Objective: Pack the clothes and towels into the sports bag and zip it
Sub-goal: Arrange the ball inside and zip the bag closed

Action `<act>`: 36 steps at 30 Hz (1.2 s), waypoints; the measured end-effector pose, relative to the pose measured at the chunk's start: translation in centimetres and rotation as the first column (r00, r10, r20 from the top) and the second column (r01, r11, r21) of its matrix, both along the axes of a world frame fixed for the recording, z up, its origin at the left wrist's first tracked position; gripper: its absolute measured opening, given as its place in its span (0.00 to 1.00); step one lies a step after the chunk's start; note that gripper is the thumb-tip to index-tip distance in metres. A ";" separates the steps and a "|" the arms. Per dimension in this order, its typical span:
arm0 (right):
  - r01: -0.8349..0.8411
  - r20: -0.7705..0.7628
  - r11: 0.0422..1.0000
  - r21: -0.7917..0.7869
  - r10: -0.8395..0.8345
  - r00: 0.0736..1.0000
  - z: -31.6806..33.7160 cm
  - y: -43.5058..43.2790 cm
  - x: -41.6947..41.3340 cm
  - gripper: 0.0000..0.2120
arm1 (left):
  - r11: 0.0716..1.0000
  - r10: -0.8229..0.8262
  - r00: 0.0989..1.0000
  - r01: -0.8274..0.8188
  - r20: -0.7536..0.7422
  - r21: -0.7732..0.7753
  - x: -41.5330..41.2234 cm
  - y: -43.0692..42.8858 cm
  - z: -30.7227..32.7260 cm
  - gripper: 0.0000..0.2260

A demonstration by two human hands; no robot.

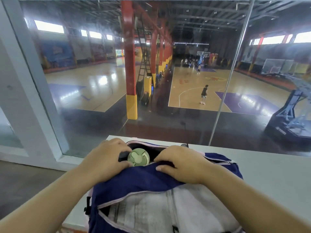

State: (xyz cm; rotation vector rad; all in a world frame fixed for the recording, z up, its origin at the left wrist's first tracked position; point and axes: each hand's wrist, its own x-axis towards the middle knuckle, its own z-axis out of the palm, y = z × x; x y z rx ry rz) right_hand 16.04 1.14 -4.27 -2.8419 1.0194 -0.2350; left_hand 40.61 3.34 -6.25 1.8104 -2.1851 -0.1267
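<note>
Landmark: green ball (pixel 138 157), lodged in the far pocket of the sports bag (pixel 134 182), which lies on the white bench (pixel 272 174) by the window.

Left hand (pixel 107 161): just left of the ball, fingers curled over the pocket's left rim and touching the ball's side; gripping the rim, apparently to spread the opening and keep the ball from rolling out.

Pocket opening: around the ball, dark lining showing behind it, pale pink zip edge arched above; held apart from both sides, so not yet ready to close.

Right hand (pixel 180 163): just right of the ball, fingertips tucked under the pocket's right edge, thumb pressed flat on the navy cloth; pinching fabric, probably to draw that edge taut.

Zip pull (pixel 229 161): well right of the ball, at the far end of the track; untouched.

White towel (pixel 168 211): nearer the camera than the ball, folded inside the main compartment, whose zip gapes open.

Judged stage: packing mostly done, both zips left to run.
</note>
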 end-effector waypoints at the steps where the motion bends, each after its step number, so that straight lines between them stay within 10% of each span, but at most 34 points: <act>1: 0.030 0.022 0.999 -0.012 -0.030 0.999 0.1 0.4 -1.1 0.13 | 1.000 -0.001 0.999 0.000 -0.047 -0.029 -0.7 0.6 -0.1 0.20; 14: 0.428 0.065 0.902 0.061 -0.432 0.900 -4.0 3.2 -14.7 0.25 | 0.977 -0.211 0.977 0.211 0.015 0.006 -13.2 3.0 -1.1 0.35; 22: 0.460 0.258 0.842 0.283 -0.529 0.808 -3.3 2.2 -14.6 0.09 | 0.991 -0.106 0.994 0.107 0.018 -0.081 -17.2 -0.1 1.2 0.11; 29: 0.476 0.338 0.785 0.396 -0.607 0.719 -1.9 0.5 -13.9 0.15 | 0.973 -0.124 0.991 0.110 -0.054 -0.203 -18.0 -2.2 3.5 0.05; 36: 0.442 0.418 0.706 0.553 -0.694 0.586 -1.0 -1.0 -13.7 0.07 | 0.846 -0.359 0.911 0.409 0.202 -0.341 -19.6 -2.0 2.1 0.09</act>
